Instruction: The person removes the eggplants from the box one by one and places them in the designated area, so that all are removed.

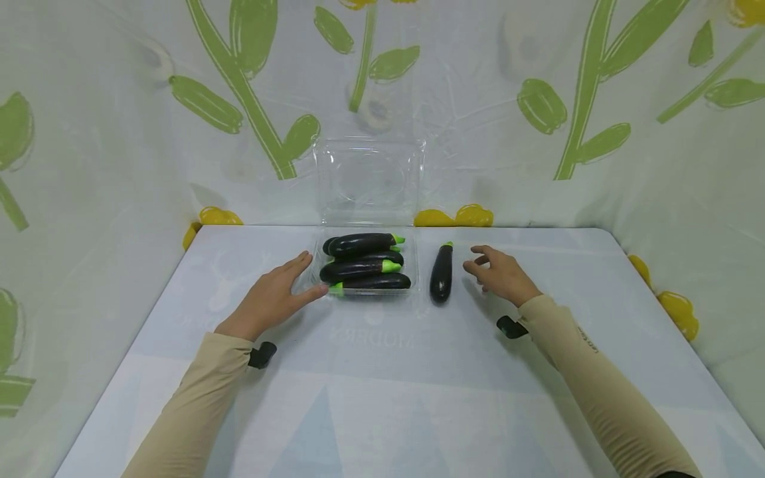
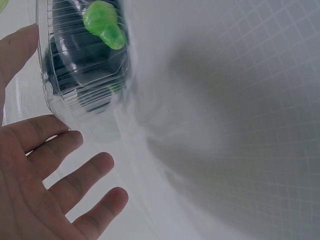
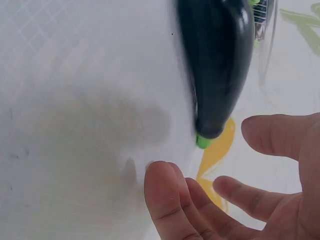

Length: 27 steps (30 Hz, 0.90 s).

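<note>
Several dark eggplants (image 1: 357,269) with bright green stems lie piled in a clear plastic clamshell box (image 1: 416,265), its lid (image 1: 370,179) raised at the back. My left hand (image 1: 271,295) is at the box's left side, thumb by the front corner and fingers spread along the edge; in the left wrist view the thumb and index finger appear to touch the ribbed wall (image 2: 90,60). One eggplant (image 1: 441,273) lies alone on the table right of the box, stem pointing away. Just right of it, my right hand (image 1: 501,273) hovers with fingers loosely bent and apart, holding nothing.
The white table (image 1: 382,411) carries faint printed triangles and lettering. Behind it and at both sides hangs a pale curtain (image 1: 466,133) with green leaves and yellow flowers. Each wrist bears a small black device (image 1: 261,355).
</note>
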Each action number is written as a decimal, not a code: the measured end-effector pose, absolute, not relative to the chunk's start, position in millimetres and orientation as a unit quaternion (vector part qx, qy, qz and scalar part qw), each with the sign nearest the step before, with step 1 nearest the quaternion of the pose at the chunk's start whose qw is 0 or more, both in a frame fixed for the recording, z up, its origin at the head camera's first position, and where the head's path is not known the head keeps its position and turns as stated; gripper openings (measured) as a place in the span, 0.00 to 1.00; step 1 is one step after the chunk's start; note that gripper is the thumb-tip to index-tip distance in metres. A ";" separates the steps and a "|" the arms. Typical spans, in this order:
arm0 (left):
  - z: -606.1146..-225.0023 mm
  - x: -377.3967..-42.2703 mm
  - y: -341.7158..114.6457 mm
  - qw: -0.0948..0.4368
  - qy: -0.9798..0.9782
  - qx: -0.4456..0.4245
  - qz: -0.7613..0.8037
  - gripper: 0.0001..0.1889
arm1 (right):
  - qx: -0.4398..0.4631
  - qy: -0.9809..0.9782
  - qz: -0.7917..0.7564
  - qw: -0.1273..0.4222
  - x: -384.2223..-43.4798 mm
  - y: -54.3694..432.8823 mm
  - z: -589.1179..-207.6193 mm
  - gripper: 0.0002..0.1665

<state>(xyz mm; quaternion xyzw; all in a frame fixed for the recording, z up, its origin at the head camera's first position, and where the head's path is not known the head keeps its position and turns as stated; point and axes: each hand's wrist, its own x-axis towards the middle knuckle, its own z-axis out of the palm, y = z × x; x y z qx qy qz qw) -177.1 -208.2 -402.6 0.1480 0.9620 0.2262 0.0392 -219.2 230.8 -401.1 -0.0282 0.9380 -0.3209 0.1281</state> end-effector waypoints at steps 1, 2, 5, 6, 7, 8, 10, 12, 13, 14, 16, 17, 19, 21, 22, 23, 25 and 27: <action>-402.7 -177.0 -208.2 0.040 0.962 0.148 0.226 0.47 | -0.028 0.938 -0.320 0.129 -219.0 230.5 -401.4 0.40; -402.9 -177.0 -208.2 0.040 0.962 0.147 0.226 0.47 | -0.027 0.938 -0.319 0.130 -219.0 230.4 -401.9 0.40; -403.4 -176.9 -208.4 0.041 0.962 0.146 0.227 0.47 | -0.026 0.939 -0.317 0.130 -219.3 230.4 -403.6 0.40; -403.6 -176.9 -208.4 0.042 0.962 0.146 0.227 0.47 | -0.026 0.939 -0.317 0.129 -219.3 230.5 -403.9 0.40; -403.8 -176.9 -208.6 0.041 0.962 0.146 0.227 0.47 | -0.027 0.939 -0.317 0.130 -219.4 230.6 -404.2 0.40; -404.0 -176.9 -208.7 0.041 0.962 0.146 0.228 0.47 | -0.025 0.939 -0.318 0.129 -219.5 230.5 -404.5 0.40; -404.4 -177.1 -209.1 0.041 0.961 0.147 0.230 0.47 | -0.026 0.938 -0.319 0.130 -219.5 230.5 -404.8 0.39; -404.7 -177.4 -209.5 0.040 0.961 0.148 0.231 0.47 | -0.027 0.938 -0.321 0.129 -219.4 230.0 -404.4 0.39; -404.8 -177.6 -209.8 0.040 0.960 0.149 0.232 0.48 | -0.028 0.938 -0.321 0.129 -219.3 229.8 -404.0 0.39; -404.9 -177.8 -210.0 0.040 0.960 0.150 0.233 0.48 | -0.029 0.938 -0.322 0.128 -219.3 229.6 -403.8 0.39; -404.9 -178.2 -210.5 0.040 0.960 0.151 0.233 0.48 | -0.031 0.938 -0.321 0.127 -219.7 229.3 -403.4 0.39; -404.9 -178.4 -210.8 0.041 0.960 0.151 0.233 0.49 | -0.032 0.938 -0.320 0.127 -220.0 229.1 -403.1 0.39; -404.9 -178.8 -211.3 0.041 0.960 0.150 0.234 0.49 | -0.033 0.939 -0.318 0.126 -220.5 228.6 -402.5 0.39; -404.8 -179.2 -211.5 0.040 0.960 0.150 0.233 0.49 | -0.034 0.939 -0.318 0.124 -221.0 227.8 -401.8 0.39; -404.8 -179.4 -211.5 0.040 0.960 0.150 0.233 0.49 | -0.035 0.939 -0.320 0.122 -221.6 227.3 -401.5 0.38; -404.8 -179.6 -211.5 0.040 0.960 0.150 0.233 0.49 | -0.036 0.939 -0.321 0.120 -222.1 227.0 -401.1 0.38; -404.9 -179.9 -211.3 0.038 0.960 0.151 0.231 0.49 | -0.044 0.940 -0.320 0.109 -223.2 226.7 -399.7 0.38; -405.0 -180.1 -211.2 0.038 0.961 0.152 0.230 0.49 | -0.049 0.942 -0.318 0.099 -225.1 226.2 -397.9 0.37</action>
